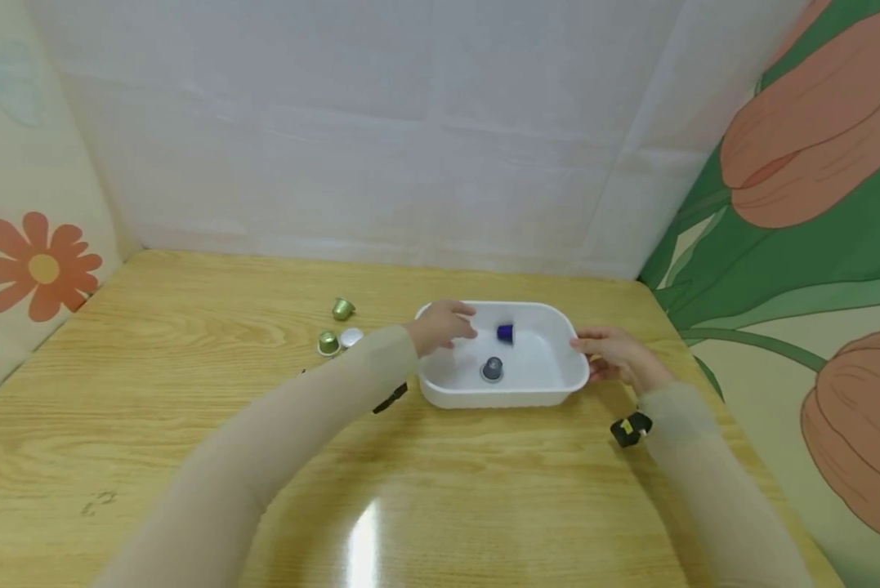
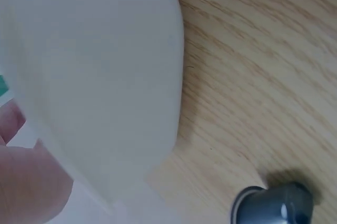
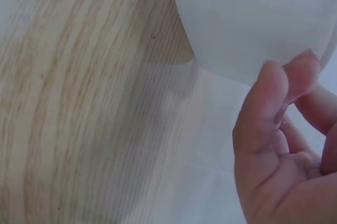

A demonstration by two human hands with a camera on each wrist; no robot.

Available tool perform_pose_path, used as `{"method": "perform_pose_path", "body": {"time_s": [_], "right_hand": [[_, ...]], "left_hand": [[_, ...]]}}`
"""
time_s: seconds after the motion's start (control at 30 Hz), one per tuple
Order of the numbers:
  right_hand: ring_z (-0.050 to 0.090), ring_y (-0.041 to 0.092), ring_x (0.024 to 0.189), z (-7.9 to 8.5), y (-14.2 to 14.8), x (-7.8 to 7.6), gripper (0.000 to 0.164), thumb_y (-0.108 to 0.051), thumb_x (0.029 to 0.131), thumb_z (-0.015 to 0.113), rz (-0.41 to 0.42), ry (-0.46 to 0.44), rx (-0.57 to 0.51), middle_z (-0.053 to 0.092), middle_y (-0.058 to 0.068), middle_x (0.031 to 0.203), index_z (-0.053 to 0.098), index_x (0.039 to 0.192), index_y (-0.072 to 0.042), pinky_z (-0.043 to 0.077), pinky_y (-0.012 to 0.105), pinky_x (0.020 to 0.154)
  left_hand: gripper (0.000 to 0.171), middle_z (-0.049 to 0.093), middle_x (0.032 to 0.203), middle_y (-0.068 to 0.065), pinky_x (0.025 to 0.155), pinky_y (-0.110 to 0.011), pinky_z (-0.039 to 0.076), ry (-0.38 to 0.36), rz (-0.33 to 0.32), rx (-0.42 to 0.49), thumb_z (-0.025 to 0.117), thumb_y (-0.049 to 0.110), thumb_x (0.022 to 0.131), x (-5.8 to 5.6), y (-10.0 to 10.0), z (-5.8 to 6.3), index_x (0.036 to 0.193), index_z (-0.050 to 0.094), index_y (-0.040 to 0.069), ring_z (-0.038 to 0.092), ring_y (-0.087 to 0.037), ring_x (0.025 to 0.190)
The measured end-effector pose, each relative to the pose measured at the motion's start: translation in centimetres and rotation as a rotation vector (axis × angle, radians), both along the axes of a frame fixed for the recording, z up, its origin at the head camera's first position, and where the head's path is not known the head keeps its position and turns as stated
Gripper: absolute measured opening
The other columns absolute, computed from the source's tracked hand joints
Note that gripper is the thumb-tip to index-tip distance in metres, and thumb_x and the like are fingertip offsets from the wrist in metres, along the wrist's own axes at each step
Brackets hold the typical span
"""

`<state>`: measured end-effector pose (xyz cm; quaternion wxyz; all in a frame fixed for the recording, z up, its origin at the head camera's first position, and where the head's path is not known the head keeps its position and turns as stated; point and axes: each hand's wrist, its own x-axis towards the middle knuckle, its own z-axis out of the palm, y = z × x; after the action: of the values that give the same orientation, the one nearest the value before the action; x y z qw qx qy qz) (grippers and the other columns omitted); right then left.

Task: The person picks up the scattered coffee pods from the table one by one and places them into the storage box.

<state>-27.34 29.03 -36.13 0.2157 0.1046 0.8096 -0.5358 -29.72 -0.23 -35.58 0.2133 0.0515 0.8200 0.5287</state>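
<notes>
A white oval-ended plastic tub (image 1: 502, 398) stands on the table. Inside it, a purple coffee capsule (image 1: 505, 333) lies on its side and a grey coffee capsule (image 1: 492, 369) sits rim down. My left hand (image 1: 443, 325) is over the tub's left end, fingers extended, nothing seen between them. At the right end, my right hand (image 1: 616, 353) grips the rim, thumb on top; in the right wrist view its fingertips (image 3: 274, 79) meet the tub's wall. Left of the tub are two green coffee capsules (image 1: 343, 309) and a round silvery-white lid (image 1: 350, 337).
A dark coffee capsule (image 2: 274, 205) lies on the table outside the tub in the left wrist view; the left sleeve seems to cover it in the head view. White cloth (image 1: 381, 147) hangs behind the wood-grain table (image 1: 189, 343). A flower-patterned panel (image 1: 800, 245) borders the right side.
</notes>
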Motion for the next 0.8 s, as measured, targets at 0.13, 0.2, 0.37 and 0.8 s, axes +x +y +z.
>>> {"method": "perform_pose_path", "body": {"time_s": [0.13,0.2,0.37,0.8], "right_hand": [[0.059,0.010,0.058,0.2,0.0,0.1,0.057,-0.018,0.099,0.056,0.001,0.000,-0.002,0.057,0.004,0.091,0.034,0.146,0.005,0.054,0.024,0.057],[0.059,0.010,0.059,0.1,0.0,0.1,0.056,-0.018,0.099,0.056,-0.001,0.001,0.000,0.057,0.004,0.091,0.034,0.145,0.005,0.054,0.024,0.057],[0.059,0.010,0.059,0.0,0.0,0.1,0.057,-0.019,0.099,0.056,0.010,0.006,-0.011,0.057,0.003,0.090,0.033,0.145,0.006,0.054,0.024,0.057],[0.059,0.011,0.060,0.2,-0.1,0.3,0.058,-0.019,0.100,0.055,0.006,-0.005,-0.022,0.057,0.004,0.092,0.031,0.147,0.005,0.054,0.025,0.058]], "left_hand": [[0.053,0.050,0.140,-0.020,0.099,-0.046,0.047,-0.022,-0.005,0.096,0.062,0.001,0.092,0.3,-0.4,0.3,0.142,0.045,0.000,0.051,-0.032,0.126],[0.053,0.049,0.141,-0.021,0.101,-0.046,0.046,-0.025,-0.005,0.124,0.061,0.000,0.092,0.6,-0.7,0.6,0.143,0.043,-0.001,0.051,-0.033,0.126],[0.054,0.047,0.141,-0.024,0.102,-0.048,0.043,-0.012,-0.009,0.158,0.059,-0.001,0.093,1.5,-1.6,1.4,0.143,0.040,-0.003,0.049,-0.034,0.127],[0.050,0.050,0.140,-0.020,0.102,-0.045,0.044,0.017,0.018,0.165,0.058,0.005,0.097,3.2,-4.1,1.9,0.144,0.041,-0.001,0.050,-0.032,0.127]]}}
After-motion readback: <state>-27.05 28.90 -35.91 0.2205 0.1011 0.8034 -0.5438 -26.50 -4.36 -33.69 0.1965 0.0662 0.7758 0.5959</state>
